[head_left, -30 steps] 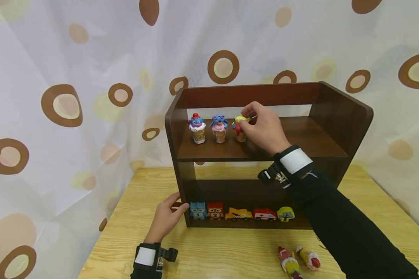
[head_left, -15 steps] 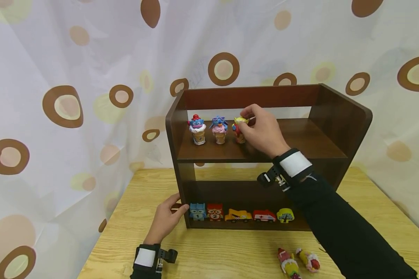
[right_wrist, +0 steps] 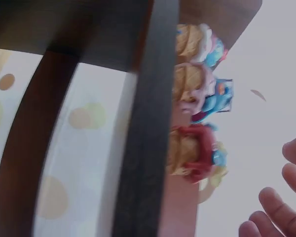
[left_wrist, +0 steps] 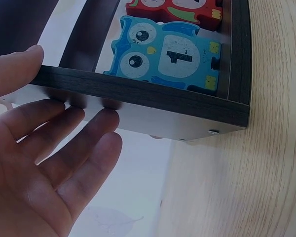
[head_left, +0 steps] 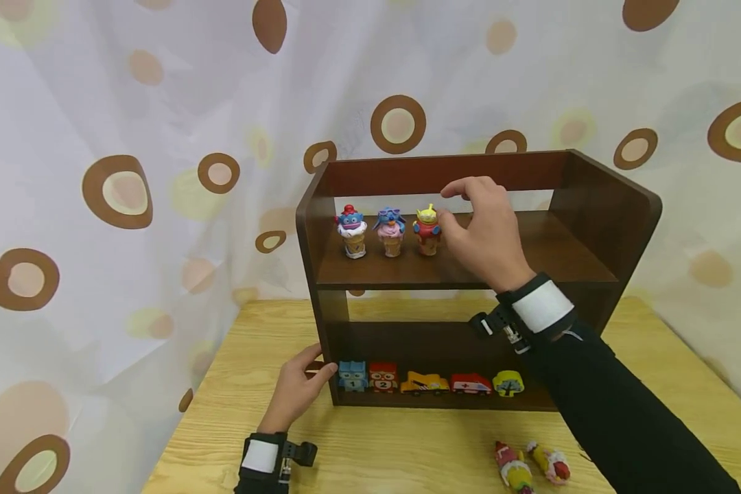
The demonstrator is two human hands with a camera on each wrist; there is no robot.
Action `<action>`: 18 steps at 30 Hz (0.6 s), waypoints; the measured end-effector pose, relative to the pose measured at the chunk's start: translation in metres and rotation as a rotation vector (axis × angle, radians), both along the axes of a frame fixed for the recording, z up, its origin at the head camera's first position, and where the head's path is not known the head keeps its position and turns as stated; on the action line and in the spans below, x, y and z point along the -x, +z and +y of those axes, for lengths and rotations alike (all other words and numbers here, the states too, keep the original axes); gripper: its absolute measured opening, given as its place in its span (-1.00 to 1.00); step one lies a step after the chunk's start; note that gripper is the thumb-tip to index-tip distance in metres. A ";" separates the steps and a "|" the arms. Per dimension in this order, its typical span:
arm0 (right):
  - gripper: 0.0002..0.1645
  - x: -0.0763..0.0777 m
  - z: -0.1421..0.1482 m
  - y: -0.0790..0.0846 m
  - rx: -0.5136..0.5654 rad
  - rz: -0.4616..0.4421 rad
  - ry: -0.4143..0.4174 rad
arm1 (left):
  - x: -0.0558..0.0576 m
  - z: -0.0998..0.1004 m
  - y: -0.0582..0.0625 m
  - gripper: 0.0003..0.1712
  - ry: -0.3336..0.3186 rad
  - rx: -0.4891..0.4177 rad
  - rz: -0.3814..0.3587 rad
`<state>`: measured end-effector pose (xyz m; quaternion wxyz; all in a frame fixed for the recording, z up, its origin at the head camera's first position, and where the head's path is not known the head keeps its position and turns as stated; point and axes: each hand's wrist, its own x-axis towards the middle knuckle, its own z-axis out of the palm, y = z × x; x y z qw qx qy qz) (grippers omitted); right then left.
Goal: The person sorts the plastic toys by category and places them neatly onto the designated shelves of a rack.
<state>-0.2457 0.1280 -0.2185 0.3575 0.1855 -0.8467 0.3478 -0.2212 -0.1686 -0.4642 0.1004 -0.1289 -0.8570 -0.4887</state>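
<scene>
Both arms outstretched: right hand, fingers parted, just beside yellow-headed figurine; left hand gripping shelf side.

1. Head view: looks forward and slightly down, facing the front of the dark brown shelf. It is the farthest of the three, taking in the whole shelf, both hands (left hand, right hand), part of the wooden table and the spotted backdrop.
2. Left wrist view: very close, turned sideways so the tabletop runs up the right edge. It faces the shelf's lower left corner. Shared with the head view: left hand, blue owl block, red owl block.
3. Right wrist view: close, turned sideways so the scene's top points right, looking leftward along the upper board. Shared with the head view: three cone figures, right hand's fingertips.
</scene>
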 end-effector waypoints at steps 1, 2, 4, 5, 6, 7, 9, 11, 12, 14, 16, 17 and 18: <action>-0.74 -0.003 0.000 0.001 0.001 0.034 -0.002 | 0.001 0.001 0.000 -0.49 -0.001 0.000 -0.002; -0.75 -0.005 0.000 0.002 0.001 0.068 -0.001 | 0.001 0.001 0.000 -0.49 0.000 0.002 0.001; -0.76 -0.011 0.000 0.002 -0.012 0.134 0.001 | 0.001 0.002 0.000 -0.49 0.001 0.002 0.002; -0.76 -0.015 0.000 0.002 -0.021 0.168 0.005 | 0.001 0.002 0.000 -0.49 0.002 0.005 0.001; -0.77 -0.018 -0.001 0.002 -0.031 0.200 0.008 | 0.001 0.002 0.000 -0.49 0.004 0.006 0.000; -0.78 -0.022 -0.001 0.002 -0.041 0.233 0.011 | 0.001 0.002 0.000 -0.49 0.007 0.008 -0.001; -0.79 -0.030 0.000 0.002 -0.069 0.289 0.010 | 0.000 0.001 0.000 -0.49 0.012 0.012 -0.004; -0.80 -0.039 0.001 -0.001 -0.077 0.335 0.011 | 0.000 0.001 0.000 -0.49 0.015 0.012 -0.010; -0.81 -0.044 0.001 -0.002 -0.074 0.354 0.012 | 0.000 0.001 0.000 -0.49 0.013 0.008 -0.014; -0.82 -0.055 0.004 -0.006 -0.073 0.384 0.017 | -0.001 0.001 0.001 -0.48 0.010 0.006 -0.018; -0.83 -0.065 0.007 -0.011 -0.059 0.400 0.028 | -0.001 0.002 0.000 -0.48 0.007 0.003 -0.022; -0.83 -0.069 0.009 -0.014 -0.063 0.401 0.031 | -0.001 0.002 0.000 -0.48 0.006 0.002 -0.021; -0.83 -0.074 0.012 -0.017 -0.060 0.399 0.034 | 0.000 0.002 0.000 -0.48 0.007 0.000 -0.020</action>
